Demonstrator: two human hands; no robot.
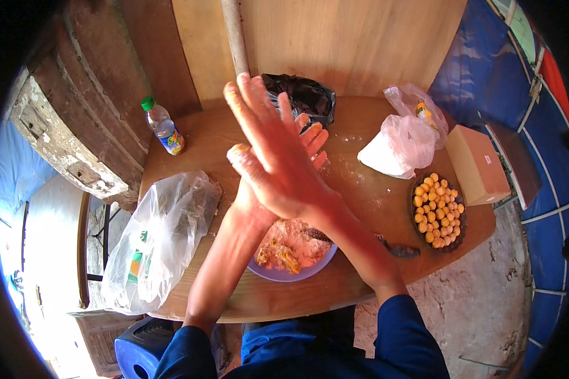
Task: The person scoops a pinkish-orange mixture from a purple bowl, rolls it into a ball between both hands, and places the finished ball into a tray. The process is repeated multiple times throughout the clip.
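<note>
My right hand (279,161) lies across my left hand (310,142), palm against palm, above the middle of the wooden table. Its fingers are spread and dusted with flour-like powder. The fingers of my left hand show behind it, also powdered and apart; most of that palm is hidden. Neither hand holds an object. Below my wrists sits a purple bowl (291,276) with pale powder (289,232) and coated yellowish pieces (288,259). A dark thing partly shows in the powder near my right forearm. A dark-handled utensil (403,251) lies right of the bowl, partly hidden by that forearm.
Around the wooden table (246,303) stand a green-capped bottle (165,127), a clear plastic bag (166,237), a black plastic bag (320,99), a bag of white powder (393,151), a dark basket (415,213) of small round orange-yellow pieces and a cardboard box (479,166). A wood panel closes the back.
</note>
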